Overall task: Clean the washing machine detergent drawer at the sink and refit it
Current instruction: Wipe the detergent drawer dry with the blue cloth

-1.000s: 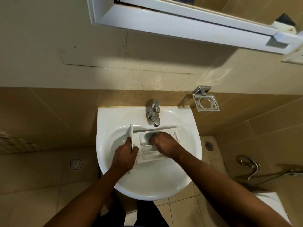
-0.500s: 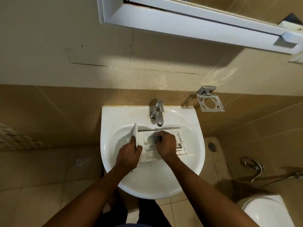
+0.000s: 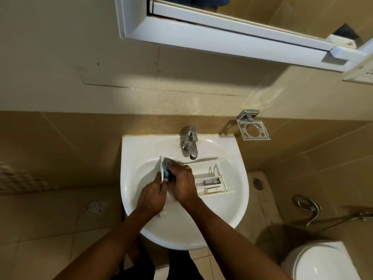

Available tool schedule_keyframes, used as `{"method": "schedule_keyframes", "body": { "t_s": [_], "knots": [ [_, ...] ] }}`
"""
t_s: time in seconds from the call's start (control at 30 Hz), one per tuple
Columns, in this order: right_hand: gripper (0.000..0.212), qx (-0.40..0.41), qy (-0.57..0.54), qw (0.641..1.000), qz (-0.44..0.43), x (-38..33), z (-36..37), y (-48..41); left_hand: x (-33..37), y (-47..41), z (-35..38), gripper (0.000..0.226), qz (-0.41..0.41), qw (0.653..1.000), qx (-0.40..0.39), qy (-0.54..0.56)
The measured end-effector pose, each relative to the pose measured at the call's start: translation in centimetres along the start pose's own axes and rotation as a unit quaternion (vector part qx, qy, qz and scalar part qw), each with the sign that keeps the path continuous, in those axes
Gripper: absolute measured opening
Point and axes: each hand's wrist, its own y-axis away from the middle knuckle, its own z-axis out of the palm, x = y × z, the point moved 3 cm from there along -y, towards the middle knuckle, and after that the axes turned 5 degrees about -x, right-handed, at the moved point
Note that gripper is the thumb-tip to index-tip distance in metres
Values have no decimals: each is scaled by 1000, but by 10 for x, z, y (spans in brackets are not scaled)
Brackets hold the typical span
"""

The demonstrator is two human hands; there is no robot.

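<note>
Down in the white ceramic sink [image 3: 232, 201], the white plastic detergent drawer [image 3: 204, 177] lies crosswise; left hand [image 3: 152, 196] grips its front panel; right hand [image 3: 182, 184], clutching a blue-grey cloth [image 3: 166, 170], has shifted from mid compartments to that panel; judged: wiping ongoing, refit pending.

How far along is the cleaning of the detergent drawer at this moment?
Done: the drawer is out of the machine and lies in the sink. In hand: the left hand holds its front panel while the right hand rubs a blue-green cloth against the panel's inner side. Left: no water is seen running from the tap, so perhaps a rinse, then refitting; the washing machine is not in view.
</note>
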Motion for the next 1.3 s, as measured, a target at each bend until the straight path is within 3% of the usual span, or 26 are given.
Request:
{"method": "schedule_keyframes", "body": {
  "t_s": [0.1,0.27,0.4,0.6,0.87,0.97,1.1,1.23,1.3],
  "knots": [
    [28,27,-14,999,-25,-2,-6,0,0,2,-4,46,-2,1000,5,16],
    [43,-17,49,996,-72,-4,-7,37,-6,5,-9,46,-10,999,3,43],
    [50,-25,44,997,-60,11,-10,52,-1,7,-7,45,5,998,-5,56],
    [48,-59,79,990,-99,4,-11,72,-3,6,-7,49,0,997,-13,74],
    [16,-133,116,968,-179,6,-22,78,-7,4,-9,48,-4,998,-30,52],
    [9,-125,158,970,-135,38,-55,76,-3,3,-8,48,-3,999,-38,34],
    [11,-63,228,972,0,94,-106,86,-6,-1,-2,53,-14,998,-51,25],
    [23,89,223,960,145,128,-139,89,-8,-2,0,55,-20,998,-47,28],
    [21,162,189,952,178,128,-147,79,-7,-2,0,52,-12,999,-38,21]
  ]
}}
